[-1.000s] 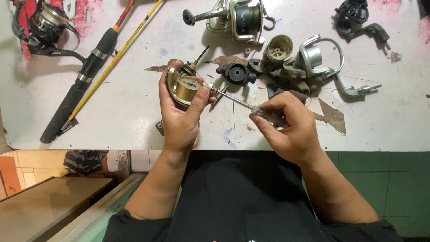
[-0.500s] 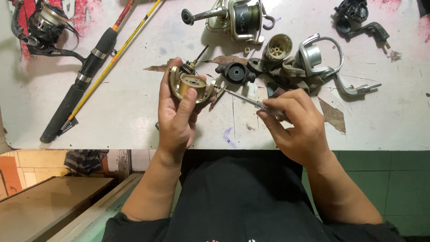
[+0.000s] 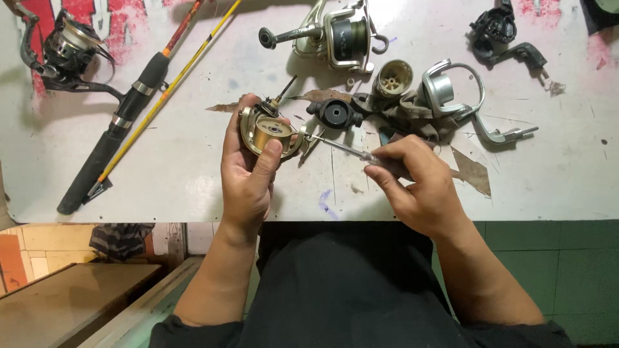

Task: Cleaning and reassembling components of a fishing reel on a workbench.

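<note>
Gold reel body (image 3: 269, 131) gripped at frame centre by left hand (image 3: 248, 174), thumb steadying face — screwdriver (image 3: 338, 148) pinched in right hand (image 3: 419, 187), tip kept at its edge.

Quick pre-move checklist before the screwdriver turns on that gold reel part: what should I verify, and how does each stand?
1. Left hand grips the gold reel part, thumb across its face: ok.
2. Right hand holds the screwdriver by its handle: ok.
3. Screwdriver tip reaches the reel part's right edge: ok.
4. Tip seated in a screw head: cannot tell, too small.
5. Work held above the white table, apart from the black knob: ok.
6. Loose small screws near the hands: cannot tell.
</note>
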